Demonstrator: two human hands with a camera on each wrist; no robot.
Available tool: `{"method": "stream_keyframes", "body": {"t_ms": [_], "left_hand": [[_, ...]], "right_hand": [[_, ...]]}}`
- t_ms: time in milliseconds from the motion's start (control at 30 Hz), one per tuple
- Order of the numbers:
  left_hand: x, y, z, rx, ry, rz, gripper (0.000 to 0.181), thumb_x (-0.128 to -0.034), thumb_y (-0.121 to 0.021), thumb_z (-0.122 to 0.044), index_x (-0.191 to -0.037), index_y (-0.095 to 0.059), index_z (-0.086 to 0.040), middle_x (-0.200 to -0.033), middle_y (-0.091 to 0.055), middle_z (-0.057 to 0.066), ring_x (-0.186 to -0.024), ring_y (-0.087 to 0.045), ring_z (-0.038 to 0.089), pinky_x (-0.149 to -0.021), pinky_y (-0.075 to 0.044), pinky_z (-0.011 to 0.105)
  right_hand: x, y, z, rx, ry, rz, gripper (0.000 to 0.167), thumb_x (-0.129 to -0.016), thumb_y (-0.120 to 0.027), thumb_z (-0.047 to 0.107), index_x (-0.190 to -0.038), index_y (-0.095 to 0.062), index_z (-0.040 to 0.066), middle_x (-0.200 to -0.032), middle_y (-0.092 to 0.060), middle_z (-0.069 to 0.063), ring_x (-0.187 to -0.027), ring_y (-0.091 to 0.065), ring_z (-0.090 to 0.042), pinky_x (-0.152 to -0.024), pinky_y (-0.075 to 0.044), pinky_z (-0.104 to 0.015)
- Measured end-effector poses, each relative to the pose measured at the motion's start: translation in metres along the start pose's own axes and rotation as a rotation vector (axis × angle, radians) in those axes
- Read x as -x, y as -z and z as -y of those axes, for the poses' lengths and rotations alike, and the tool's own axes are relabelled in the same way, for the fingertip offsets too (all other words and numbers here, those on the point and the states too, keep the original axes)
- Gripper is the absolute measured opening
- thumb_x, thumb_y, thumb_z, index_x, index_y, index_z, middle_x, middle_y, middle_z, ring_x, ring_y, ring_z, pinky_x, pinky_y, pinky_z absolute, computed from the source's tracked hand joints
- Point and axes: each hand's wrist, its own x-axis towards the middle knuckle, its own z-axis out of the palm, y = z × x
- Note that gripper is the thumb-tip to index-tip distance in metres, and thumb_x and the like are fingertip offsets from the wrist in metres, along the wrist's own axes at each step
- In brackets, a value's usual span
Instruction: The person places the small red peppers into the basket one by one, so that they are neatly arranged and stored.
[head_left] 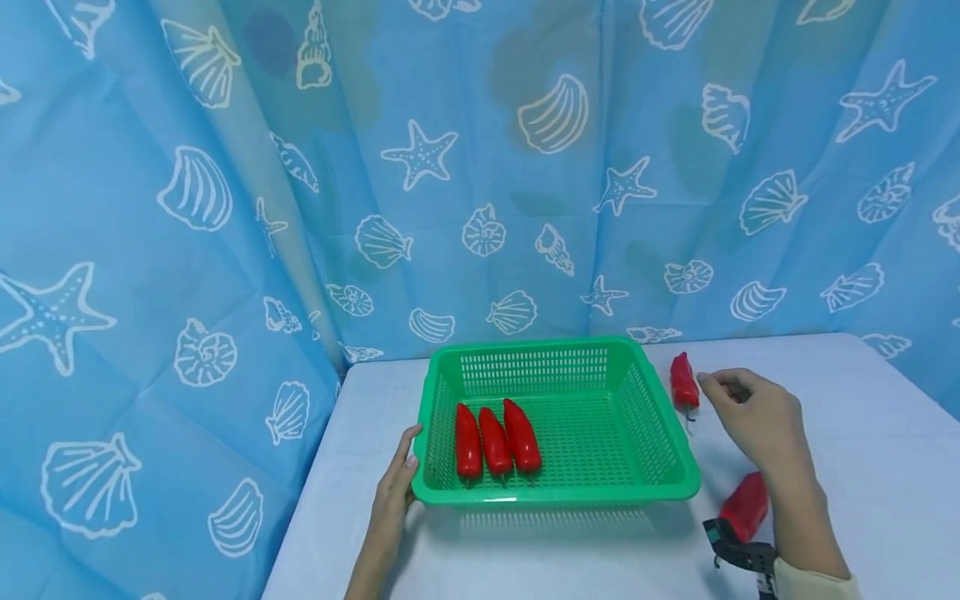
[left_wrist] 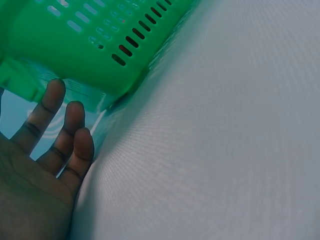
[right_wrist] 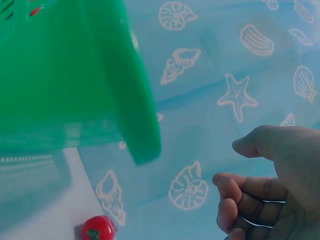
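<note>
Three red peppers (head_left: 496,442) lie side by side, stems toward me, in the left half of a green plastic basket (head_left: 555,495). My left hand (head_left: 390,498) rests against the basket's left side near the front corner; its fingers (left_wrist: 62,142) are loosely extended in the left wrist view. Right of the basket, another red pepper (head_left: 683,383) lies on the table. Just beside it is my right hand (head_left: 757,417), holding nothing, thumb apart from loosely bent fingers (right_wrist: 260,195) in the right wrist view. One more red pepper (head_left: 746,506) lies near my right wrist, partly covered by a strap.
A white cloth (head_left: 862,433) covers the table under the basket. Behind and to the left hangs a blue curtain (head_left: 465,283) with white shells and starfish. A black strap (head_left: 738,550) with a small device is around my right wrist.
</note>
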Motion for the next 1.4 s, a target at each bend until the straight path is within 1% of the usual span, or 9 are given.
{"method": "stream_keyframes", "body": {"t_ms": [167, 367, 467, 600, 800, 967, 1100, 1300, 1400], "left_hand": [[-0.001, 0.000, -0.002, -0.013, -0.001, 0.001, 0.050, -0.1058, -0.038, -0.051, -0.153, -0.038, -0.036, -0.156, -0.036, 0.008, -0.116, -0.056, 0.028, -0.085, -0.050, 0.034], [-0.001, 0.001, -0.002, -0.009, -0.006, -0.004, 0.050, -0.1053, -0.039, -0.052, -0.153, -0.039, -0.037, -0.155, -0.037, 0.008, -0.116, -0.056, 0.028, -0.085, -0.051, 0.034], [-0.002, 0.001, -0.001, -0.001, -0.008, 0.001, 0.050, -0.1053, -0.039, -0.052, -0.153, -0.039, -0.037, -0.155, -0.036, 0.007, -0.118, -0.055, 0.029, -0.086, -0.050, 0.034], [-0.002, 0.000, -0.001, -0.005, -0.016, 0.011, 0.049, -0.1060, -0.038, -0.051, -0.153, -0.038, -0.038, -0.156, -0.035, 0.006, -0.120, -0.054, 0.028, -0.086, -0.050, 0.034], [-0.001, -0.001, -0.004, -0.003, -0.039, 0.020, 0.048, -0.1070, -0.036, -0.049, -0.153, -0.037, -0.037, -0.155, -0.036, 0.008, -0.113, -0.057, 0.027, -0.083, -0.051, 0.034], [-0.001, -0.001, -0.003, 0.012, -0.035, 0.028, 0.049, -0.1072, -0.036, -0.048, -0.154, -0.036, -0.035, -0.154, -0.037, 0.009, -0.111, -0.058, 0.026, -0.083, -0.052, 0.033], [-0.001, 0.000, -0.001, 0.009, -0.034, 0.020, 0.048, -0.1069, -0.037, -0.049, -0.153, -0.037, -0.036, -0.153, -0.039, 0.009, -0.110, -0.059, 0.026, -0.082, -0.052, 0.033], [0.000, 0.000, 0.000, -0.001, -0.029, 0.002, 0.048, -0.1064, -0.038, -0.050, -0.153, -0.039, -0.037, -0.153, -0.039, 0.009, -0.111, -0.059, 0.027, -0.083, -0.052, 0.033], [0.000, 0.000, 0.001, -0.004, -0.023, 0.000, 0.048, -0.1063, -0.038, -0.050, -0.153, -0.039, -0.037, -0.155, -0.038, 0.008, -0.113, -0.058, 0.027, -0.084, -0.051, 0.033]], "right_hand": [[-0.003, 0.002, -0.009, -0.001, -0.028, 0.005, 0.062, -0.101, -0.052, 0.049, -0.131, -0.059, -0.005, -0.121, -0.058, -0.029, -0.111, -0.050, -0.049, -0.079, -0.048, -0.060], [-0.004, 0.000, -0.008, -0.011, -0.028, 0.002, 0.061, -0.101, -0.051, 0.049, -0.130, -0.060, -0.004, -0.118, -0.059, -0.027, -0.109, -0.052, -0.047, -0.078, -0.049, -0.057], [-0.004, 0.001, -0.009, -0.005, -0.027, 0.001, 0.061, -0.101, -0.050, 0.050, -0.130, -0.060, -0.004, -0.118, -0.060, -0.027, -0.109, -0.052, -0.046, -0.078, -0.049, -0.057], [-0.003, 0.003, -0.012, 0.000, -0.044, 0.002, 0.062, -0.101, -0.050, 0.050, -0.131, -0.059, -0.004, -0.119, -0.059, -0.027, -0.108, -0.052, -0.046, -0.076, -0.049, -0.055], [-0.003, 0.005, -0.017, 0.001, -0.062, -0.002, 0.064, -0.101, -0.049, 0.051, -0.131, -0.059, -0.005, -0.120, -0.058, -0.028, -0.107, -0.052, -0.046, -0.072, -0.049, -0.049], [-0.006, 0.007, -0.022, 0.006, -0.076, -0.005, 0.065, -0.101, -0.051, 0.050, -0.132, -0.057, -0.006, -0.121, -0.057, -0.029, -0.106, -0.051, -0.047, -0.068, -0.051, -0.047], [-0.008, 0.007, -0.026, 0.015, -0.092, -0.013, 0.064, -0.101, -0.051, 0.049, -0.132, -0.057, -0.006, -0.119, -0.057, -0.028, -0.104, -0.051, -0.045, -0.067, -0.050, -0.043], [-0.009, 0.009, -0.030, 0.022, -0.124, -0.022, 0.063, -0.101, -0.051, 0.047, -0.134, -0.056, -0.007, -0.121, -0.056, -0.029, -0.106, -0.050, -0.045, -0.069, -0.051, -0.045], [-0.010, 0.010, -0.033, 0.030, -0.140, -0.026, 0.063, -0.101, -0.051, 0.047, -0.134, -0.055, -0.007, -0.121, -0.055, -0.030, -0.106, -0.050, -0.046, -0.067, -0.052, -0.044]]}}
